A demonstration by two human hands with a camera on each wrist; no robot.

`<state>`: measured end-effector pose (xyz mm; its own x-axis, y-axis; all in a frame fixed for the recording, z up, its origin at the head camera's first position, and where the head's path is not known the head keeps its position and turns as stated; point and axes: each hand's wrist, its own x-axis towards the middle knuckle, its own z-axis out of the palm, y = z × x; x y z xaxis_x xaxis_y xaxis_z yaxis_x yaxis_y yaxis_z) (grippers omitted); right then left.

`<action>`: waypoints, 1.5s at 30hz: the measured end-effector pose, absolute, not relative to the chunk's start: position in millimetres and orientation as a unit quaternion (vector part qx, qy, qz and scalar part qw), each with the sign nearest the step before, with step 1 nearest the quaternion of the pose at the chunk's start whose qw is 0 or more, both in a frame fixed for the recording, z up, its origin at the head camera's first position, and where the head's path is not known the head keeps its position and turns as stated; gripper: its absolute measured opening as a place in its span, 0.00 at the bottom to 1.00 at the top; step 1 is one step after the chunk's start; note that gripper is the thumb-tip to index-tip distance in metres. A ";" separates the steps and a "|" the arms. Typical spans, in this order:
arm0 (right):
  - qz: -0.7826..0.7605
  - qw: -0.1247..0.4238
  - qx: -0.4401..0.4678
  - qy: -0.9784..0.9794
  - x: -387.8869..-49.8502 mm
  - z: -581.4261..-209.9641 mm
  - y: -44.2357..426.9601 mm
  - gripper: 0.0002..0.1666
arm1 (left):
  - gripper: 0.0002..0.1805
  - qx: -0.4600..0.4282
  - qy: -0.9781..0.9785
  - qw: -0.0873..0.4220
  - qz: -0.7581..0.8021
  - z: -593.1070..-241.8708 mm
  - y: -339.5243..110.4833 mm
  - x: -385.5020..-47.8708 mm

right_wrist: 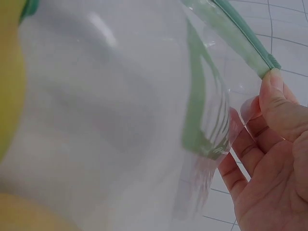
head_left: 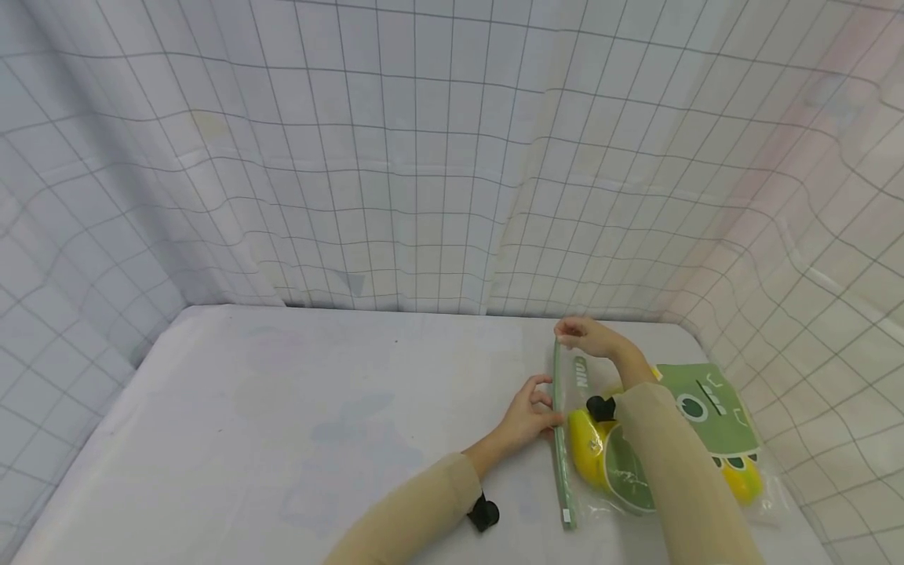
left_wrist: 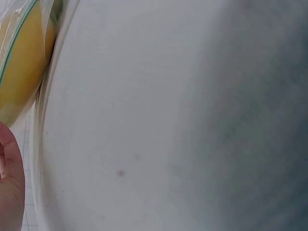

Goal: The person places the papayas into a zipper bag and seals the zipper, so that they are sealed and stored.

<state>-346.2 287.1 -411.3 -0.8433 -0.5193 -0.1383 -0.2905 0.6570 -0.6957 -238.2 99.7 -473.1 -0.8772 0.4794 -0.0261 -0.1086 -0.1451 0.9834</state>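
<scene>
A clear zip bag (head_left: 581,392) with a green slider strip (head_left: 560,463) lies at the right of the table. Inside it are shiny yellow things (head_left: 586,447), their kind unclear; green panels with a cartoon eye and teeth show on the bag. My right hand (head_left: 589,336) pinches the strip's far end; in the right wrist view, thumb and fingers hold the clear corner beside the strip's end. My left hand (head_left: 523,416) is at the strip's middle, its thumb on the strip and its fingers curled at the edge. The left wrist view shows only part of that hand (left_wrist: 10,178), beside the bag.
A white cloth covers the table (head_left: 282,416). White curtains with a dark grid (head_left: 395,173) hang behind it and along both sides. Black wrist mounts (head_left: 483,514) sit at the sleeves, and the right forearm crosses over the bag.
</scene>
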 end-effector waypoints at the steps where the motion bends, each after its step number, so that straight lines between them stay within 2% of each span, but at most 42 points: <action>1: -0.348 0.164 -0.225 0.895 -346.3 -411.7 286.9 0.05 | 0.32 0.149 0.621 0.198 0.743 -473.3 100.0 -238.2; 6: -0.343 0.160 -0.233 0.896 -346.6 -412.4 287.2 0.07 | 0.32 0.151 0.620 0.198 0.744 -474.6 100.9 -238.2; 12: -0.330 0.155 -0.257 0.895 -341.6 -403.0 296.7 0.18 | 0.31 0.153 0.618 0.197 0.745 -473.9 100.8 -237.4; 22: -0.340 0.131 -0.261 0.894 -311.2 -382.2 348.0 0.21 | 0.32 0.148 0.621 0.198 0.744 -477.6 101.7 -239.2; 33: -0.371 0.073 -0.191 0.906 -254.1 -389.4 425.9 0.24 | 0.33 0.141 0.641 0.186 0.731 -498.9 110.8 -247.3; 40: -0.377 0.015 -0.143 0.915 -217.8 -410.5 465.8 0.35 | 0.33 0.140 0.643 0.188 0.729 -500.9 110.9 -247.6; 45: -0.373 0.006 -0.078 0.925 -197.3 -425.0 484.9 0.36 | 0.33 0.141 0.646 0.188 0.727 -499.9 111.2 -247.9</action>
<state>-197.3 484.9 -425.0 -0.9877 -0.1485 0.0480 -0.1403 0.7095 -0.6906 -247.9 111.2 -499.9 -0.8894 0.4554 -0.0390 -0.0923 -0.0954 0.9912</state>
